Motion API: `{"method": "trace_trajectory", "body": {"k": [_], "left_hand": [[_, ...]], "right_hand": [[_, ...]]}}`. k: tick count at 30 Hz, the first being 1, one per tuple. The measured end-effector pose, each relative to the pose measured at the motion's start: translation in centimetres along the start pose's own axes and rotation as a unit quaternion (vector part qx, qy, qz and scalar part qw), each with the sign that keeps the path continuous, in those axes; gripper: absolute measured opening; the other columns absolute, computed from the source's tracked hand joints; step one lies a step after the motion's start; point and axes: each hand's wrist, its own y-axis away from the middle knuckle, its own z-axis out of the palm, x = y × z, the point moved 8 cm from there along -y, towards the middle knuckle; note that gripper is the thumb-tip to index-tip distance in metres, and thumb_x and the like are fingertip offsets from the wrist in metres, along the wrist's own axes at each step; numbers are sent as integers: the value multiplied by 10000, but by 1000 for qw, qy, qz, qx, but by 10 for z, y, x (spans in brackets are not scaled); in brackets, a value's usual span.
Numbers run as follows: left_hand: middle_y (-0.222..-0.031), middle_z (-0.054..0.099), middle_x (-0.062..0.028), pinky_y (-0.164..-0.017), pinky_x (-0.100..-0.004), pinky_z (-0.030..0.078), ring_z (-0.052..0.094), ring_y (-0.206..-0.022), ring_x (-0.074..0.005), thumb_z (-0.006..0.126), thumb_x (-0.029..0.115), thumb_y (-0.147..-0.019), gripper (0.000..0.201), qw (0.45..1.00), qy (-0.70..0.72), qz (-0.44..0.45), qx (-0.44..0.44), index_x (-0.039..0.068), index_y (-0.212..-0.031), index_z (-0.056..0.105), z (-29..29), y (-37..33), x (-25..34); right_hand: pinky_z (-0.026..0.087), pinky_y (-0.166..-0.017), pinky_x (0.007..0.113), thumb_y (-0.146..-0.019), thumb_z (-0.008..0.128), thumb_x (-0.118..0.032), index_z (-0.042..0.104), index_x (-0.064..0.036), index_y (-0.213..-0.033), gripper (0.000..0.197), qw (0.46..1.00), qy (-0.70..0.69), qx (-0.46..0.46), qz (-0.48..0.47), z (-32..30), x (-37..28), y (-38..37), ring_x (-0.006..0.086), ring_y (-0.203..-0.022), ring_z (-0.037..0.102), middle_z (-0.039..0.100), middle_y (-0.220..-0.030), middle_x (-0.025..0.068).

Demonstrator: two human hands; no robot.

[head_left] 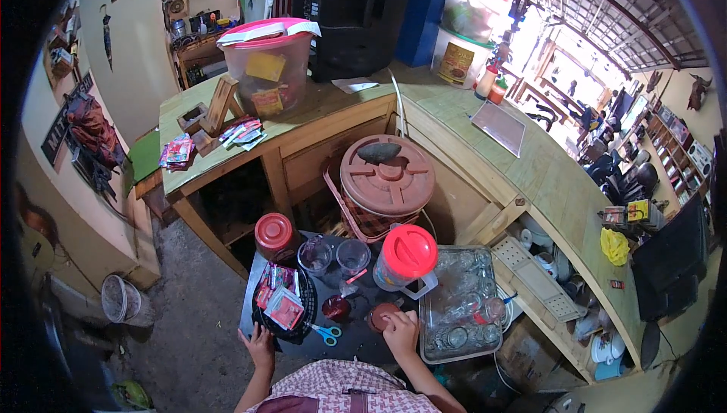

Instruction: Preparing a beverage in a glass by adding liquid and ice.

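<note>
My left hand (pixel 260 346) rests at the near left edge of the small dark table (pixel 310 351), fingers apart and holding nothing. Beside it is a round black basket (pixel 282 326) with several colourful sachets (pixel 284 307). My right hand (pixel 402 333) has its fingertips closed on a round brown lid (pixel 381 317); what is under the lid is hidden. Between my hands lie blue-handled scissors (pixel 327 334) and a small dark red round thing (pixel 335 308). Two clear plastic cups (pixel 353 256), a red-lidded jar (pixel 277 237) and a pitcher with a red lid (pixel 410 254) stand behind them.
A tray of upturned glasses (pixel 459 337) sits to the right. Beyond the table stands a large bucket with a brown lid (pixel 388 178), a dark stone-like object on top. A wooden counter (pixel 485 129) curves around, bearing a pink-lidded tub (pixel 269 64) and a black speaker (pixel 356 19).
</note>
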Motion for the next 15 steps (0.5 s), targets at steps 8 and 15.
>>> {"method": "trace_trajectory", "body": {"k": [8, 15], "left_hand": [[-680, 627, -75, -930, -497, 312, 615, -736, -243, 690, 179, -690, 154, 991, 96, -94, 15, 59, -654, 599, -25, -15, -7], [-661, 580, -105, -693, -388, 443, 546, -630, -298, 769, 226, -554, 318, 983, 99, -119, -95, 30, -643, 534, -32, -42, -7]], "right_hand": [[374, -683, 388, -653, 613, -80, 677, -173, -727, 135, 999, 34, 11, -7, -6, 0, 0, 211, -783, 512, 603, -755, -27], [373, -689, 364, -646, 607, -69, 679, -174, -722, 148, 1000, 3, 7, 3, -6, 1, 7, 217, -764, 514, 606, -738, -13]]}}
